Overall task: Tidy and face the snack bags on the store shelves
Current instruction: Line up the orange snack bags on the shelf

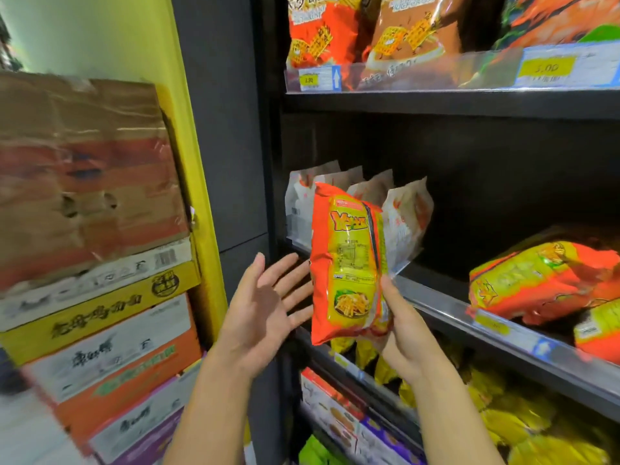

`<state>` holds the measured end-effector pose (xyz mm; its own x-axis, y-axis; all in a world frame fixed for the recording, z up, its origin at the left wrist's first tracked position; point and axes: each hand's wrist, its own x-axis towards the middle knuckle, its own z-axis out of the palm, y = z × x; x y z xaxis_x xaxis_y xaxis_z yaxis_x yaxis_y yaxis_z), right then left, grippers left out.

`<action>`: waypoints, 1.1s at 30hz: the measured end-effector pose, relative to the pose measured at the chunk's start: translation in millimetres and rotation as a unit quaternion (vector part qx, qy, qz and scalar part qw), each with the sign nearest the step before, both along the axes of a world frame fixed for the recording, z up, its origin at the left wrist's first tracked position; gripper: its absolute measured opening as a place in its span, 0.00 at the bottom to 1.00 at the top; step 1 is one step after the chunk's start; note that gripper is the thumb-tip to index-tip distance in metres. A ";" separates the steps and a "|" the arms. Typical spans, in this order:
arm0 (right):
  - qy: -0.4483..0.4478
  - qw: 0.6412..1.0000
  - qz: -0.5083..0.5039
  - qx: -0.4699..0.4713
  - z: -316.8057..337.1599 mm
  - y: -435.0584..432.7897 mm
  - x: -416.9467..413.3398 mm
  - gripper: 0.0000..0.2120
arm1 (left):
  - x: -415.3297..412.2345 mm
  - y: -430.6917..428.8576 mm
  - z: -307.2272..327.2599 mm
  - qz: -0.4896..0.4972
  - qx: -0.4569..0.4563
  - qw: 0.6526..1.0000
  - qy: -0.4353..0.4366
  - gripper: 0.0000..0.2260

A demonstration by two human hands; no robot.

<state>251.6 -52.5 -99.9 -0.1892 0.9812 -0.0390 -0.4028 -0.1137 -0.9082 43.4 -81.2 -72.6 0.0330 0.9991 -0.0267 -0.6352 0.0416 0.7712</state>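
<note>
An orange and yellow snack bag (pixel 347 263) stands upright in front of the middle shelf (pixel 446 307), its back side with the seam facing me. My right hand (pixel 407 330) grips its lower right edge, thumb on the face of the bag. My left hand (pixel 265 307) is spread flat, palm up, just left of the bag, its fingertips at the bag's left edge. Behind the bag stand several white and orange bags (pixel 406 216) in a row. More orange and yellow bags (pixel 543 280) lie flat on the same shelf at the right.
The top shelf holds orange and brown snack bags (pixel 322 31) behind a clear rail with price tags (pixel 545 70). Yellow bags (pixel 523 417) and boxed goods (pixel 335 404) fill the lower shelves. A stack of cardboard cartons (pixel 90 250) stands at the left beside a yellow pillar (pixel 198 169).
</note>
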 end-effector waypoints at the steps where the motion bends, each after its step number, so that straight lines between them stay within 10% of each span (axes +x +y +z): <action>1: -0.006 1.000 -0.001 0.000 -3.0 -3.2 -3.8 0.24 | -4.5 -4.1 -1.4 0.004 -0.005 1.000 0.001 0.33; 16: -0.223 0.965 -0.006 0.137 0.5 -54.6 -52.1 0.23 | -24.6 -50.0 -11.2 0.048 0.019 0.953 0.297 0.24; 25: -0.020 0.998 0.016 0.058 6.7 -67.4 -45.7 0.36 | -50.2 -58.4 -19.7 0.035 -0.073 0.995 0.054 0.20; 33: -0.079 0.993 0.018 0.086 10.3 -73.8 -60.7 0.30 | -51.4 -70.5 -16.5 0.044 -0.055 0.981 0.180 0.24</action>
<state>190.9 -126.3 -89.6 -0.2291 0.9686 0.0964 -0.2520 0.0366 -0.9670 -8.0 -151.6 -89.1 -0.0836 0.9882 -0.1283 -0.3272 0.0944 0.9402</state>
